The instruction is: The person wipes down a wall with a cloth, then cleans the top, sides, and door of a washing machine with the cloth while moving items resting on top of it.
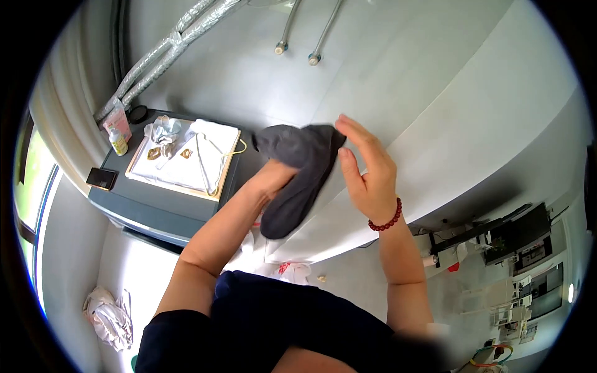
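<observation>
The dark garment (306,171) is matt cloth, the pipe wrapping (176,41) shiny foil, the phone (101,178) glossy.

From where I stand I can't read a single word — the red marks on the white bag (301,274), the small bottle (117,142) with its yellowish label, the pink packet (119,122) — all too small or blurred.

Dark cloth (306,163) partly hides the left hand (277,176).
</observation>
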`<state>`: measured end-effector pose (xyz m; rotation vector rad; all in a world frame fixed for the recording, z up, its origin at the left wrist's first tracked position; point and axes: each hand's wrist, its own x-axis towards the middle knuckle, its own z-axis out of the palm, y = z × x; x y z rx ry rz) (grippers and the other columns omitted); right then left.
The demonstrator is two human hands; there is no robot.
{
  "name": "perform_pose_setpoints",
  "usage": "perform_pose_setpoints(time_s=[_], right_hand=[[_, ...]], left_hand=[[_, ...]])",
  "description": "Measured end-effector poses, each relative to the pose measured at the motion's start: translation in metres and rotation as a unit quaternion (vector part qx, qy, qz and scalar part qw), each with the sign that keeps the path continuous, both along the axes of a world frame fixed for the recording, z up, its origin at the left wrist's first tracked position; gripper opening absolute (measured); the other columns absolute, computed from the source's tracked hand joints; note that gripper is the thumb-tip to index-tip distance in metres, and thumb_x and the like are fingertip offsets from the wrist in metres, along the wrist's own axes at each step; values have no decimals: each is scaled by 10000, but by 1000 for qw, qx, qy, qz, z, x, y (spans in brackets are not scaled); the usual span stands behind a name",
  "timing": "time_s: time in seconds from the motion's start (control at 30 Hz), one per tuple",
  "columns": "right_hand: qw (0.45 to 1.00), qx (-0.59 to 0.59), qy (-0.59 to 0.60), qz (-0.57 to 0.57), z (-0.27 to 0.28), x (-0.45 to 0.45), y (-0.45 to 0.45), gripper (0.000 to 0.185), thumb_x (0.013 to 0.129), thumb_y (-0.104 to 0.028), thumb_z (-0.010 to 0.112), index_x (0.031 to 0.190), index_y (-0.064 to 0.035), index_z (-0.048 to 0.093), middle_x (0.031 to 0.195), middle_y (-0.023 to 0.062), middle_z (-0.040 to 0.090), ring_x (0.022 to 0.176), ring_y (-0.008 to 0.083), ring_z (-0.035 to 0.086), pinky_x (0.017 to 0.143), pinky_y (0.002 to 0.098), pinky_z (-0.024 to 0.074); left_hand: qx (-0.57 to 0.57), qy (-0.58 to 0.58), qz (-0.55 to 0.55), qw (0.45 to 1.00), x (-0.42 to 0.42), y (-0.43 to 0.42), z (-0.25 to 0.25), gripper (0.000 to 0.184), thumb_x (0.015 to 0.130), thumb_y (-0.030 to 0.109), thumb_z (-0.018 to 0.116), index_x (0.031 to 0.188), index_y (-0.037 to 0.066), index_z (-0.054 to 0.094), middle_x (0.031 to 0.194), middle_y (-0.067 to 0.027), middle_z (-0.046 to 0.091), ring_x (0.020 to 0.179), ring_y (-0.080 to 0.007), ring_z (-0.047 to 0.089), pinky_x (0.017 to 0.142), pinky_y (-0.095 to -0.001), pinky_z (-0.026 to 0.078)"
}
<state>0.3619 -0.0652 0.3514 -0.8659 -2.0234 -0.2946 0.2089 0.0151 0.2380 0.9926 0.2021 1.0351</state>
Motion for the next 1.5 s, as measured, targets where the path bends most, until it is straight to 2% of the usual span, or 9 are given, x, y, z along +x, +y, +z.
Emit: perform_pose_setpoints(time_s=[0.2,0.33,0.53,0.6,0.83,1.03,1.13,1.33,1.5], right_hand=[[982,159,-80,-54,50,3,4,273,854,-64,629,1119,-30,683,1203,136,668,1101,315,638,1011,450,448],[968,212,-96,-97,69,17,-3,295,854,-12,583,1139,12,657,1234,176,650,1142,324,616,1041,449,429],[950,256,-118,-133,88,28,22,292,861,-108,593,1125,-5,666,1228,166,654,1127,320,629,1048,461,411],[938,303,-107,-132,94,31,28,317,888,-184,564,1128,-2,662,1231,186,647,1131,339,624,1081,471,364],[927,347,-73,-121,103,41,50,505,983,-402,431,1188,19,621,1304,237,587,1182,385,589,1153,474,248],[936,284,-113,-175,105,38,45,579,982,-463,438,1239,29,606,1308,241,589,1204,396,576,1151,477,249],[931,290,-129,-181,107,33,47,629,981,-508,432,1260,32,596,1316,243,585,1225,393,563,1153,486,237],[924,318,-123,-171,100,38,47,662,978,-547,419,1245,27,613,1356,250,549,1243,412,538,1133,497,245],[919,296,-161,-203,102,31,44,545,979,-470,455,1185,-7,655,1268,208,624,1157,373,601,1104,511,292]], left_hand=[[420,161,191,873,63,42,70,287,932,57,536,1214,4,557,1084,-89,601,987,-184,575,835,-327,490],[367,11,52,929,104,18,88,454,967,185,567,1385,57,445,1381,-109,479,1262,-247,484,1036,-358,422],[554,-48,181,811,104,29,146,469,910,190,610,1317,9,465,1296,-175,540,1214,-295,518,990,-394,438],[490,31,-12,871,138,64,164,494,943,279,557,1363,32,475,1384,-176,510,1299,-299,477,1060,-383,396],[426,-26,194,883,192,154,309,661,997,523,390,1428,25,453,1468,-176,459,1378,-294,405,1143,-366,288],[456,98,232,853,208,186,189,564,982,425,413,1346,12,537,1362,-243,536,1333,-368,445,1139,-383,295],[526,223,-54,819,121,92,238,472,932,275,484,1326,23,544,1383,-240,495,1349,-378,405,1140,-400,288],[628,-282,410,599,193,108,384,483,895,217,502,1349,58,539,1489,-192,401,1437,-353,264,1121,-482,276],[499,-120,330,792,193,164,401,493,906,213,522,1348,-5,517,1444,-241,442,1351,-412,375,1099,-473,325]])
